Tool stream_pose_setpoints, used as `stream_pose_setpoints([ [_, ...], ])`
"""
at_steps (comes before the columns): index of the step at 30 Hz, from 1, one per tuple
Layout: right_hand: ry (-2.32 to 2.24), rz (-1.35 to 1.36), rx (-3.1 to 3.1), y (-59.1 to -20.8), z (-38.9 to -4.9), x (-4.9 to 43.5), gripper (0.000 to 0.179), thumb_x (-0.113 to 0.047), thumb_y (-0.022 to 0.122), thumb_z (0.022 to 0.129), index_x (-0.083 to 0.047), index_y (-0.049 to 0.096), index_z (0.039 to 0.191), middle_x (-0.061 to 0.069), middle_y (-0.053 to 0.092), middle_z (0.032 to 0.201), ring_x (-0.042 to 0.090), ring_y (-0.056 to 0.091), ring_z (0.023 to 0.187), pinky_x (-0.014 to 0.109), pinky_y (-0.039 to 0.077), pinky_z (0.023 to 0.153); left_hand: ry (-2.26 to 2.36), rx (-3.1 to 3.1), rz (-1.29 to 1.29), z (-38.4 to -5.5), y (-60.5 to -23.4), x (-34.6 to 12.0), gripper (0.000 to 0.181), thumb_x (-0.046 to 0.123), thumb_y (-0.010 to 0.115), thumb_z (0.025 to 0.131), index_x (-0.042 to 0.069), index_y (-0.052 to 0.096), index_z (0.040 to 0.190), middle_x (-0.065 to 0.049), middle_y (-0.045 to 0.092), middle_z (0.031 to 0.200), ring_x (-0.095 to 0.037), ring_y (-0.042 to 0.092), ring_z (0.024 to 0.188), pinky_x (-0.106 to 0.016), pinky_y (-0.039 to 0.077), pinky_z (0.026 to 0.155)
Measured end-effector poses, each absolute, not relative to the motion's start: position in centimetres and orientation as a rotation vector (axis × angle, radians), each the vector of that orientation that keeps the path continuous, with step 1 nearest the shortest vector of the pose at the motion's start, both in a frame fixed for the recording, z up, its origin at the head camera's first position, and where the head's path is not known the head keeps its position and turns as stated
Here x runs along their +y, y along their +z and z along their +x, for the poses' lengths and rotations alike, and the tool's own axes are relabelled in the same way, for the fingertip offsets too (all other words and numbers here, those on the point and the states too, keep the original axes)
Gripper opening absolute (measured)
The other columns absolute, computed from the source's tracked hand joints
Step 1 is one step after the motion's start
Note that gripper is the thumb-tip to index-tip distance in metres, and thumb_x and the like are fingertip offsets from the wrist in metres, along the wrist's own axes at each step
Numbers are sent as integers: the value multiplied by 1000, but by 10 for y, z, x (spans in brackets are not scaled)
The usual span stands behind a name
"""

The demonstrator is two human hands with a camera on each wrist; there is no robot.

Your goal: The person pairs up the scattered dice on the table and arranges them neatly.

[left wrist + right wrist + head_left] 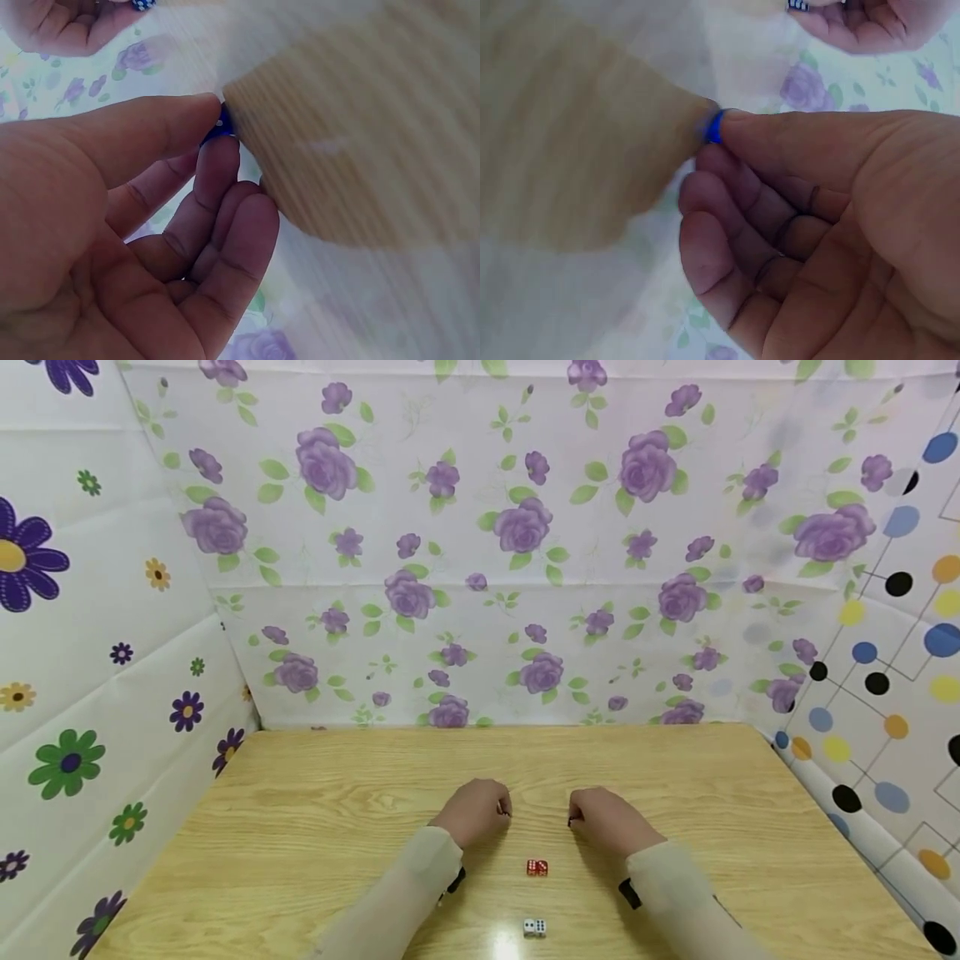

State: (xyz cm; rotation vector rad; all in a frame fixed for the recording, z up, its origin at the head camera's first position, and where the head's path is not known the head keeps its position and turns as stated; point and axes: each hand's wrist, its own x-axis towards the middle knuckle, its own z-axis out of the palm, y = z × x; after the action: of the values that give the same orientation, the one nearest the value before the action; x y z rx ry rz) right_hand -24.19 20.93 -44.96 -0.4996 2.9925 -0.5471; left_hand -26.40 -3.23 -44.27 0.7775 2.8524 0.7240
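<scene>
My left hand point(472, 812) pinches a small blue die point(219, 129) between thumb and fingertips, low at the wooden tabletop. Across a short gap to the right, my right hand point(611, 820) grips another blue die point(715, 128) in the same way. White dots show on the left one. From the head view both blue dice are hidden by the hands. Between the forearms, closer to me, two red dice point(537, 867) lie side by side. A pair of white dice point(535, 927) with dark dots sits side by side nearer still.
Wooden table point(315, 793) stretches to both sides of the hands. Behind it hangs a cloth with purple roses point(525, 527). Flowered cloth point(97, 677) borders the left side, and dotted cloth point(885, 727) the right.
</scene>
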Motion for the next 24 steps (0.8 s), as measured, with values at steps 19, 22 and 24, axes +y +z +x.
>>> stream_pose_setpoints([
  [19,-644,-479,2980,-452,-234,200,11,-3,75,93,-12,69,91,-4,59,79,12,54,74,38,49,71,782,2793,781,-256,-449,-30,13,0,73,86,11,71,94,1,67,88,-9,56,73,-31,51,72],
  [22,-634,-508,2996,-453,-234,199,11,-2,74,93,-12,69,91,-5,58,79,12,53,73,38,48,70,814,2790,774,-255,-449,-31,14,1,73,86,10,68,94,3,63,83,-10,54,70,-30,49,68],
  [24,-626,-524,3014,-454,-235,199,12,-2,74,93,-12,69,90,-5,59,79,12,53,73,38,49,70,817,2795,777,-254,-447,-32,13,1,74,86,11,67,92,6,60,80,-10,53,68,-29,48,67],
])
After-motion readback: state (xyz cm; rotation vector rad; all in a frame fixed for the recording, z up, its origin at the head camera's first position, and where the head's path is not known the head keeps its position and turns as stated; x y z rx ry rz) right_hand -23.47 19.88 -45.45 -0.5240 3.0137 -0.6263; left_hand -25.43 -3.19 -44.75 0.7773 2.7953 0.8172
